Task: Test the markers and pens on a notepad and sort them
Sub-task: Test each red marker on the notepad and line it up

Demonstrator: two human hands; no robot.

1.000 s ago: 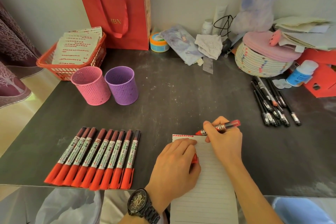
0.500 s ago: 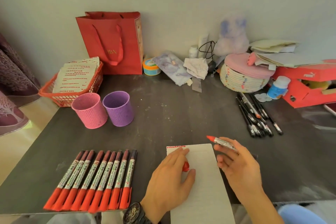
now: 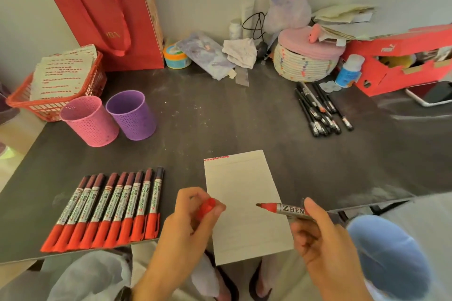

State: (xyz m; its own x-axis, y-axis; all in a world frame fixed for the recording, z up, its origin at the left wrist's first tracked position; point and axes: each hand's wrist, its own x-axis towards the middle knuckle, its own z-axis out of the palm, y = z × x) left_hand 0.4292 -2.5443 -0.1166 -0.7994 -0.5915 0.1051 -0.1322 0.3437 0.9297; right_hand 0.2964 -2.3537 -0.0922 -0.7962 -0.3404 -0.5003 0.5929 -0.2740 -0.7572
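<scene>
Fingers (image 3: 189, 197) of the left hand (image 3: 186, 225) are curling round a red cap (image 3: 206, 206), pinching it against the thumb. Just right of them, the right hand (image 3: 322, 239) is gripping an uncapped red marker (image 3: 285, 209) by its barrel, thumb on top, with the tip pointing left toward the cap (the two are apart, not touching). Between both sets of fingers the notepad (image 3: 242, 178) is lying on the dark table (image 3: 220, 117), with red scribble showing along its top edge. Left of the left fingers, a row of capped red markers (image 3: 110, 208) is lying side by side. Well beyond those fingers a pink cup (image 3: 90, 121) and a purple cup (image 3: 132, 115) are standing just beside each other. Well beyond the right fingers, a bunch of black pens (image 3: 318, 110) is lying.
</scene>
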